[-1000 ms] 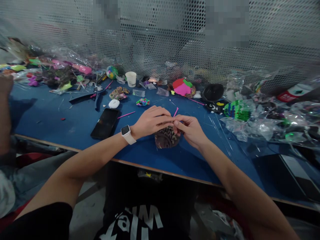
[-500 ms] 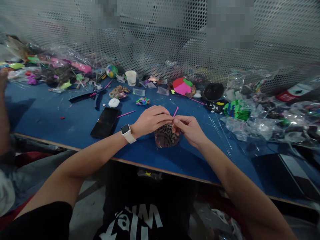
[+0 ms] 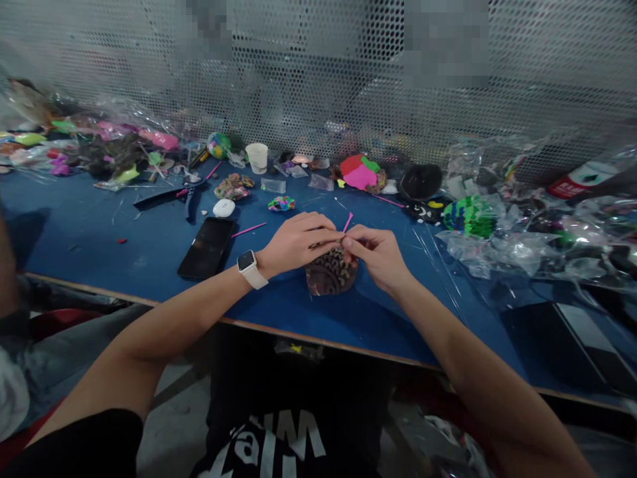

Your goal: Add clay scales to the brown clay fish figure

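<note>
A dark brown lump of modelling clay [image 3: 328, 280], its upper part covered with small curled pieces, rests on the blue table under my hands. My left hand [image 3: 301, 242] reaches over its top with fingers close together, their tips meeting those of the other hand. Thumb and forefinger of my right hand [image 3: 371, 251] are pinched together at the clay's upper right edge. Whatever lies between the fingertips is too small or hidden to make out. A thin pink stick with a flared end [image 3: 348, 221] juts up behind the fingertips; I cannot tell whether it is held.
Left of my hands lie a black phone [image 3: 206, 249], a white case [image 3: 223, 208], a pink stick [image 3: 249, 230] and dark blue pliers [image 3: 192, 196]. A paper cup [image 3: 257, 159], coloured clay pieces [image 3: 359, 174] and plastic bags [image 3: 517, 245] line the back and right. Another person's arm [image 3: 7, 265] is at far left.
The view has shifted slightly. My hands keep almost the same pose over the brown clay, with fingertips still together. The other person's hand at far left has dropped out of view.
</note>
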The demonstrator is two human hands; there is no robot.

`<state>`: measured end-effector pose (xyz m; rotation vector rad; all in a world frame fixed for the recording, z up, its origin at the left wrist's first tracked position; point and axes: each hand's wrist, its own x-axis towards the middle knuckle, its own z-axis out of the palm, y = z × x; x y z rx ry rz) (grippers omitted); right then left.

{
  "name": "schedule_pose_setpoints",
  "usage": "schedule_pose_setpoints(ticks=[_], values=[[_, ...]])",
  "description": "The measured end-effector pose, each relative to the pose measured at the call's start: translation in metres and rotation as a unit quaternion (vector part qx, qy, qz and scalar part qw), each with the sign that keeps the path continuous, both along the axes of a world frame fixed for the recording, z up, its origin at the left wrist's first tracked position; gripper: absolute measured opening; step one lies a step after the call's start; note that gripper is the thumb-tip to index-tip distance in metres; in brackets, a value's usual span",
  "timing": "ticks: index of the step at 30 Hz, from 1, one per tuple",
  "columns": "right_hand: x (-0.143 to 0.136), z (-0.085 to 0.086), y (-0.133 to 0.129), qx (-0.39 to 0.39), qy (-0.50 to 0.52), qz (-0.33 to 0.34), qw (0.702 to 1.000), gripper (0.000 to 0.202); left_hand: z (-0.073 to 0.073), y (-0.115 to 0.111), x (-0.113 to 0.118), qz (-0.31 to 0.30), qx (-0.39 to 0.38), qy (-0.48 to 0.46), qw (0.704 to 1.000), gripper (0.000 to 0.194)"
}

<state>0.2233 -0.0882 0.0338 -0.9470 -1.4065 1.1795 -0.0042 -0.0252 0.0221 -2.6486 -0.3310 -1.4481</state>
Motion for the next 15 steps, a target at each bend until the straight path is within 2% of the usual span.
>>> schedule_pose_setpoints(ticks=[4,7,15], values=[[-0.0013,0.0008,-0.0011,-0.015,0.003,-0.004,1.0,0.043,0.001,-0.0009,-0.0006,0.005,-0.001,0.007,1.0,0.024],[-0.001,0.0018,-0.0015,-0.044,-0.011,0.008,0.999,0.047,0.0017,-0.0009,-0.0012,-0.004,0.008,-0.002,1.0,0.019],[0.001,-0.0018,0.001,-0.018,0.004,0.003,1.0,0.044,-0.0003,0.0014,-0.0006,-0.009,-0.017,0.0,1.0,0.021]])
